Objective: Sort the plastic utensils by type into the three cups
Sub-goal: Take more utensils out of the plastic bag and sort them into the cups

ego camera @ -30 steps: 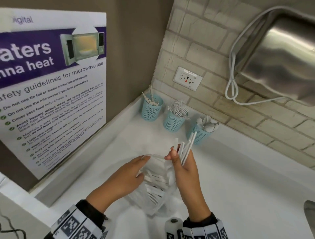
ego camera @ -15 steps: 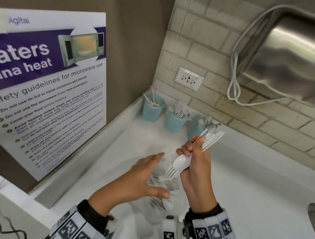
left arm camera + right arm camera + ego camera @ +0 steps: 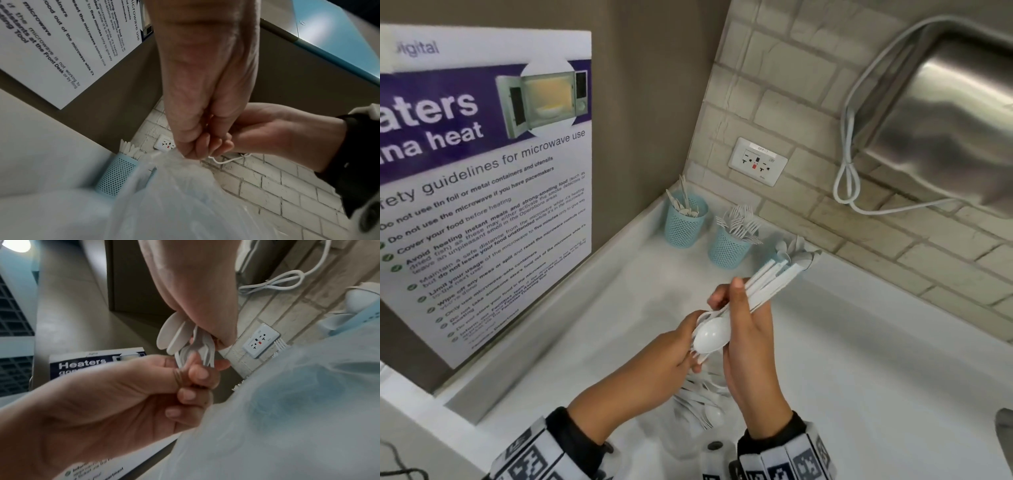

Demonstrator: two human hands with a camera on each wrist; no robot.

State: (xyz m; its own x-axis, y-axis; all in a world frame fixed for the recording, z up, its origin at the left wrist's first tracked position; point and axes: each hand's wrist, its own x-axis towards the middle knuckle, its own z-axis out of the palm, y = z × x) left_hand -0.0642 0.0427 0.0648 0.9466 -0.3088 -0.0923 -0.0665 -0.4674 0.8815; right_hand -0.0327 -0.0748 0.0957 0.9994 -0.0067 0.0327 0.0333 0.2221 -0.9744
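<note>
Left to right. We see the left hand (image 3: 671,349) pinching the working ends of a mixed bundle of white plastic utensils (image 3: 753,291), thumb and curled fingers (image 3: 197,374) closed on fork tines just below the spoon bowls. The uppermost spoon (image 3: 710,337) lies bowl-up between the two hands. The right hand (image 3: 750,335) is wrapped round the middle of the same bundle, and the handles fan out beyond that grip toward the wall. Under both grips lies a clear plastic bag (image 3: 698,407) with more utensils in it, resting on the white counter (image 3: 859,377).

Beyond the handle ends stand the three blue mesh cups: the knife cup (image 3: 685,222) farthest to the left, the fork cup (image 3: 729,248) beside it, and the spoon cup (image 3: 794,250) largely hidden behind the handles.

We judge these pieces very light, smooth and somewhat springy; tines and thin necks could snap if bent. They slide readily against one another, so a single piece is best drawn out lengthwise by its head or handle end while the other hand keeps the rest clamped mid-shaft. The bag is limp and offers no support.
</note>
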